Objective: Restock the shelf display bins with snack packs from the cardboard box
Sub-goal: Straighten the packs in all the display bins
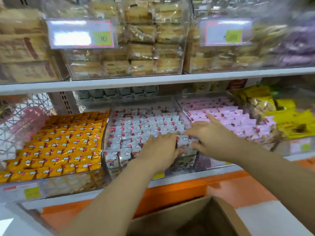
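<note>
- The left grip (160, 149) reaches into the middle bin (143, 103) on the lower shelf (179, 182). Its fingers are straight and together, pressing the side of some white packs (144, 123) near the bin's front.
- The right grip (210, 138) is just beside it, fingers splayed apart over the same rows. Its thumb touches a pack (183, 142) standing between the two hands (blur hides whether the thumb hooks under it).
- White packs fill the middle bin in upright rows, front to back.
- The box (196, 217) sits below the shelf at the bottom of the view, flaps open. Its inside is too dark to tell what it holds.
- Orange packs (59, 145) fill the bin to the left, pink packs (226, 114) the bin to the right, with yellow packs (289, 120) beyond those.
- The upper shelf (119, 84) carries clear bins of biscuits (141, 48), each with a price tag (80, 34) on its front.
</note>
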The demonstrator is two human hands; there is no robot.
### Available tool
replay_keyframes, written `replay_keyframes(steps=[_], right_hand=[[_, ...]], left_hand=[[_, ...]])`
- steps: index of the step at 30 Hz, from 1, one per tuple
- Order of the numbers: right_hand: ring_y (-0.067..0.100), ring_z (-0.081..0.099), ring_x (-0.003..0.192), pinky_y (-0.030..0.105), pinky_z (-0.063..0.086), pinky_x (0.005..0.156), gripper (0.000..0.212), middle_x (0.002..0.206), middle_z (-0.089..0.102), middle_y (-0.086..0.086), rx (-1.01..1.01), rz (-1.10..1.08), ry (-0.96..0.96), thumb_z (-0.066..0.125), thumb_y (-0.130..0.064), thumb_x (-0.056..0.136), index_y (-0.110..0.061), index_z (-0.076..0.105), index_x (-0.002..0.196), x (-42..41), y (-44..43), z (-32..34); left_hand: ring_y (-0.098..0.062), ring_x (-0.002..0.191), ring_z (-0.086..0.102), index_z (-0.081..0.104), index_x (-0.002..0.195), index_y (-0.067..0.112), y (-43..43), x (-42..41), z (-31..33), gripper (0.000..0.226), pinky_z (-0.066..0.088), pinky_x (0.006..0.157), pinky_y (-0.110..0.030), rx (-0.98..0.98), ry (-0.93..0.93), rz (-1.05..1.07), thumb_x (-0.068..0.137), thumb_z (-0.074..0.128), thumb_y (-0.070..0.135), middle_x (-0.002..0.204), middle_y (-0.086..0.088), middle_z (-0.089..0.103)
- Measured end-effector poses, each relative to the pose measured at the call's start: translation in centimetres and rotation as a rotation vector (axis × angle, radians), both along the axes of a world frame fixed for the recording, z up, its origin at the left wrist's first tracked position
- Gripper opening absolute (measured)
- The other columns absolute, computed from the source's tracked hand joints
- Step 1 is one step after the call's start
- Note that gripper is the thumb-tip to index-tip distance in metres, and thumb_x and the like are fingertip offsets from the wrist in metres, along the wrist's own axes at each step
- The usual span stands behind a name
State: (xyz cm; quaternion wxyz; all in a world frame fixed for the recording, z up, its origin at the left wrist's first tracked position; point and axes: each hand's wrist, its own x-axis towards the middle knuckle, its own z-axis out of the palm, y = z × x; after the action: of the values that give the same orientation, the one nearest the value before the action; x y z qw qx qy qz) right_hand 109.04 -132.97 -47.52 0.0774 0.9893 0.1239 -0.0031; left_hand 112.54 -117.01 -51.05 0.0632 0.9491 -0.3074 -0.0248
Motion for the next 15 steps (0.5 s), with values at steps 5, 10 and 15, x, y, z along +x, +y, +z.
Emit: replay_keyframes(steps=[5, 10, 15], right_hand=[[0.016, 0.031, 0.137, 0.052, -0.012, 0.114, 0.04, 0.133, 0.054, 0.001, -0.048, 0.023, -0.041, 0.05, -0.037, 0.096, -0.031, 0.047, 0.135, 2.8, 0.3, -0.7], [0.017, 0.035, 0.136, 0.054, -0.011, 0.113, 0.037, 0.129, 0.058, 0.004, -0.134, 0.098, -0.042, 0.053, -0.037, 0.093, -0.029, 0.054, 0.129, 1.4, 0.1, -1.1], [0.014, 0.034, 0.136, 0.053, -0.013, 0.113, 0.032, 0.126, 0.061, 0.001, -0.154, 0.107, -0.113, 0.05, -0.024, 0.096, -0.036, 0.057, 0.124, 1.1, 0.3, -1.9]], left_hand=[[-0.027, 0.106, 0.058, 0.034, 0.141, 0.026, -0.6, 1.7, -0.7, 0.047, 0.042, 0.081, -0.034, -0.077, -0.061, 0.055, 0.098, 0.047, 0.04, 0.119, -0.004, 0.063], [-0.02, 0.118, 0.05, 0.037, 0.141, 0.027, 0.2, 0.2, -1.8, 0.045, 0.035, 0.095, -0.03, -0.102, -0.082, -0.034, 0.098, 0.047, 0.038, 0.128, -0.001, 0.057], [-0.012, 0.144, 0.019, 0.017, 0.15, 0.031, 1.1, 0.1, -2.7, 0.048, 0.008, 0.119, -0.038, -0.014, -0.101, -0.055, 0.104, 0.025, 0.039, 0.156, 0.007, 0.028]])
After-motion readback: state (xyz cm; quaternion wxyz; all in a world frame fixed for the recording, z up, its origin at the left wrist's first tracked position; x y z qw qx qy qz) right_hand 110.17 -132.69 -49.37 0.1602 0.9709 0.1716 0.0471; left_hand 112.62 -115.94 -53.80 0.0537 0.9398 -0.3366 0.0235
